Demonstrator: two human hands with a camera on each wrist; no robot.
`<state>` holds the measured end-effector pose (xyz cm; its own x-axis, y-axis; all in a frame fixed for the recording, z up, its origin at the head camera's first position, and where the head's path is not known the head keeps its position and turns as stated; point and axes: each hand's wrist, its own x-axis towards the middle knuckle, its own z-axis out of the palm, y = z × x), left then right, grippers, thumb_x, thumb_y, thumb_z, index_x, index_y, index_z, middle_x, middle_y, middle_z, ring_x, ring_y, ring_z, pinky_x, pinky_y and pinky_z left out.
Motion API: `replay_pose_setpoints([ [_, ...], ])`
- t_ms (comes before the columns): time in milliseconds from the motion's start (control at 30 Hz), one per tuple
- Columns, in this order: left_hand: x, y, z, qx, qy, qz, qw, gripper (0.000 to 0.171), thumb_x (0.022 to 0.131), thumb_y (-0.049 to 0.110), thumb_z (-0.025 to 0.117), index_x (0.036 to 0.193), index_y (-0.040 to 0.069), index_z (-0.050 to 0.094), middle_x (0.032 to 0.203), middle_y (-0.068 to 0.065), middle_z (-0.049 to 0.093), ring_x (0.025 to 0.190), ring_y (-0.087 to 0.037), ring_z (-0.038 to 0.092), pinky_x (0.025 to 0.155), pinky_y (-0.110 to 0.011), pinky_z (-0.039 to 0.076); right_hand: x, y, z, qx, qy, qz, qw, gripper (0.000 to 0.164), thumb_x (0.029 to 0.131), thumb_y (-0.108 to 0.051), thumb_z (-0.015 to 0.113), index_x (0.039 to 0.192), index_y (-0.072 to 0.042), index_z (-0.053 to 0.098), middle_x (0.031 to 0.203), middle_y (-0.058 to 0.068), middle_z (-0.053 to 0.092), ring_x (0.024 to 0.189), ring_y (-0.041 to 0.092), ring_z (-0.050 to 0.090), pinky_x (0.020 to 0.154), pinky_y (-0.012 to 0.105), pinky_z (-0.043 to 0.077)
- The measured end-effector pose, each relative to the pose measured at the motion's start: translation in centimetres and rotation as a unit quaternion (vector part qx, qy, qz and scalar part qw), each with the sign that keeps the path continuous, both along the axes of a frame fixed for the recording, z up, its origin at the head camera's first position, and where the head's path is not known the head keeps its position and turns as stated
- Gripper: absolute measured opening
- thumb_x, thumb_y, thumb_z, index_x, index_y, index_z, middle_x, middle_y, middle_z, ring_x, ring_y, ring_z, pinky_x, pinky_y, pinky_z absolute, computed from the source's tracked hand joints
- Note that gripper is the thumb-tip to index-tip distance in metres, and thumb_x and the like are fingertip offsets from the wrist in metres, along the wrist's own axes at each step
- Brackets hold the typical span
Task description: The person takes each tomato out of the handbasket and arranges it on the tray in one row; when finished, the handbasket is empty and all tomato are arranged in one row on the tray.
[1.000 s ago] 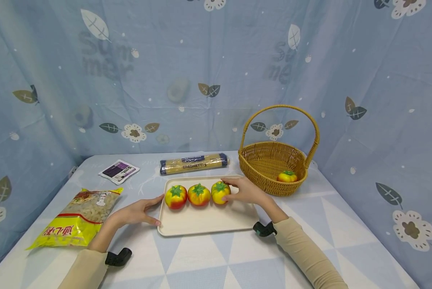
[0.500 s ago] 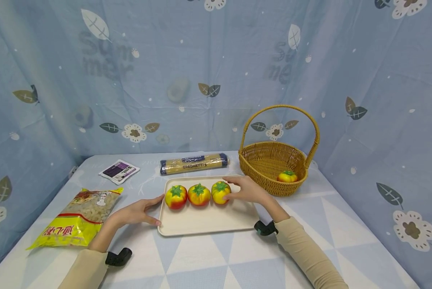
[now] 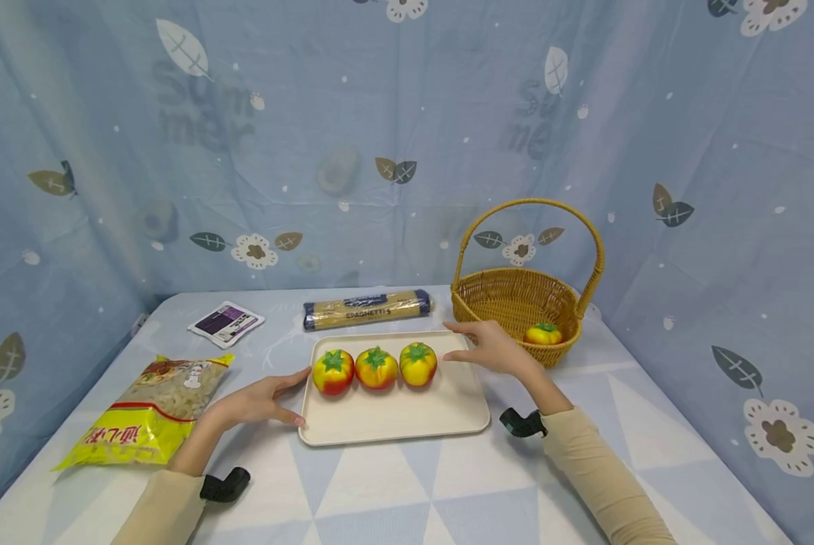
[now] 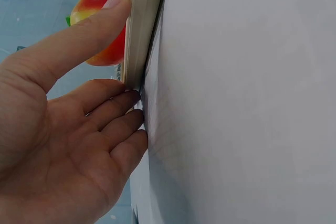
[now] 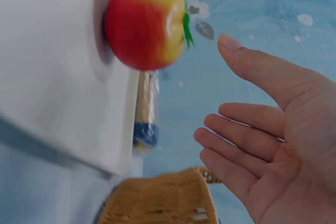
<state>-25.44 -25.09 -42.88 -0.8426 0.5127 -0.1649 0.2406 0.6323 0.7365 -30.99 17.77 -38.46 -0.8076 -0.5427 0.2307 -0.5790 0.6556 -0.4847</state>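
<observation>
A cream tray (image 3: pixel 393 416) carries a row of three yellow-and-red tomatoes with green tops: the left tomato (image 3: pixel 333 372), middle tomato (image 3: pixel 376 368) and right tomato (image 3: pixel 417 364). My left hand (image 3: pixel 260 401) rests at the tray's left edge, fingers fairly straight; its thumb (image 4: pixel 100 27) lies on the rim in the left wrist view. Above the tray's right end is my right hand (image 3: pixel 492 350), fingers extended and nothing in them, a gap away from the right tomato. In the right wrist view its palm (image 5: pixel 294 166) shows bare.
Right of the tray stands a wicker basket (image 3: pixel 495 291) with a tall handle and another tomato (image 3: pixel 543 334) inside. A spaghetti pack (image 3: pixel 368 309) lies behind the tray. On the left are a pasta bag (image 3: pixel 155 409) and a flat purple-and-white packet (image 3: pixel 226 324).
My right hand has let go of the right tomato and moved right, toward the basket. The tomato stays on the tray, and my left hand keeps its place at the edge.
</observation>
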Motion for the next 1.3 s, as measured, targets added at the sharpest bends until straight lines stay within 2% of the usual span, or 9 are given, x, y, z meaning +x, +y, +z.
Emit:
replay_pose_setpoints([
  [200,0.0,-0.1,-0.1,0.005,0.002,-0.001,1.0000,0.098,0.079,0.029,0.081,0.150,-0.006,0.021,0.152,-0.031,0.022,0.139,-0.048,0.019,0.110,-0.059,0.022,0.1,2.5,1.1,0.004,0.019,-0.018,1.000,0.061,0.083,-0.036,0.076,0.133,-0.007,0.059,0.129,0.012,0.061,0.110,0.029,0.062,0.090,0.047,0.051],
  [333,0.0,-0.1,-0.1,0.005,0.001,-0.003,1.0000,0.098,0.080,0.028,0.080,0.149,-0.007,0.021,0.151,-0.031,0.022,0.138,-0.049,0.020,0.109,-0.060,0.023,0.1,4.3,1.9,0.013,0.026,-0.022,0.999,0.059,0.084,-0.031,0.076,0.132,-0.003,0.059,0.126,0.017,0.062,0.102,0.032,0.064,0.086,0.049,0.052],
  [467,-0.1,-0.1,0.0,-0.001,0.009,-0.007,0.9999,0.097,0.080,0.028,0.080,0.149,-0.007,0.021,0.150,-0.033,0.023,0.137,-0.050,0.021,0.108,-0.061,0.024,0.0,6.1,2.5,0.024,0.022,-0.036,0.999,0.060,0.084,-0.032,0.075,0.133,-0.002,0.058,0.126,0.020,0.061,0.106,0.036,0.063,0.090,0.052,0.049],
  [533,-0.1,0.0,0.0,-0.002,0.009,-0.005,0.9999,0.097,0.080,0.028,0.080,0.149,-0.007,0.022,0.151,-0.032,0.023,0.138,-0.049,0.021,0.109,-0.060,0.024,0.0,7.0,2.8,0.030,0.015,-0.045,0.998,0.061,0.085,-0.034,0.075,0.134,-0.003,0.057,0.127,0.021,0.060,0.091,0.035,0.066,0.091,0.053,0.048],
  [567,-0.1,0.0,0.0,-0.002,0.010,-0.005,0.9999,0.097,0.080,0.028,0.080,0.149,-0.007,0.022,0.151,-0.032,0.023,0.138,-0.049,0.021,0.109,-0.060,0.024,-0.1,7.4,2.9,0.036,0.017,-0.050,0.998,0.061,0.084,-0.035,0.075,0.133,-0.003,0.058,0.127,0.021,0.060,0.093,0.033,0.066,0.093,0.054,0.047],
  [700,-0.1,0.0,0.0,-0.005,0.009,-0.006,0.9999,0.097,0.080,0.029,0.080,0.150,-0.006,0.021,0.151,-0.031,0.023,0.138,-0.049,0.021,0.109,-0.060,0.024,-0.4,9.0,3.2,0.056,0.013,-0.059,0.997,0.062,0.084,-0.038,0.075,0.133,-0.004,0.059,0.125,0.020,0.062,0.076,0.025,0.063,0.083,0.047,0.050],
  [800,0.0,0.0,0.0,-0.006,0.009,-0.008,0.9999,0.098,0.080,0.029,0.079,0.149,-0.007,0.021,0.151,-0.032,0.023,0.137,-0.050,0.022,0.108,-0.061,0.024,-0.7,10.2,3.4,0.067,0.002,-0.059,0.996,0.062,0.084,-0.037,0.075,0.132,-0.001,0.058,0.124,0.021,0.062,0.087,0.027,0.065,0.076,0.043,0.051],
  [967,0.1,0.0,0.0,-0.001,0.011,-0.007,0.9999,0.097,0.080,0.028,0.080,0.149,-0.007,0.022,0.150,-0.032,0.024,0.137,-0.050,0.022,0.108,-0.062,0.024,-1.5,11.9,3.7,0.086,-0.017,-0.063,0.994,0.060,0.086,-0.033,0.073,0.130,0.005,0.058,0.124,0.024,0.060,0.109,0.039,0.060,0.086,0.050,0.052],
  [1300,0.1,0.0,0.0,-0.001,0.015,-0.009,0.9999,0.097,0.080,0.027,0.080,0.149,-0.009,0.022,0.150,-0.033,0.024,0.137,-0.050,0.022,0.108,-0.061,0.024,-3.3,14.3,3.9,0.143,-0.067,-0.070,0.985,0.064,0.087,-0.034,0.072,0.129,0.010,0.055,0.126,0.029,0.057,0.110,0.041,0.059,0.089,0.052,0.050],
])
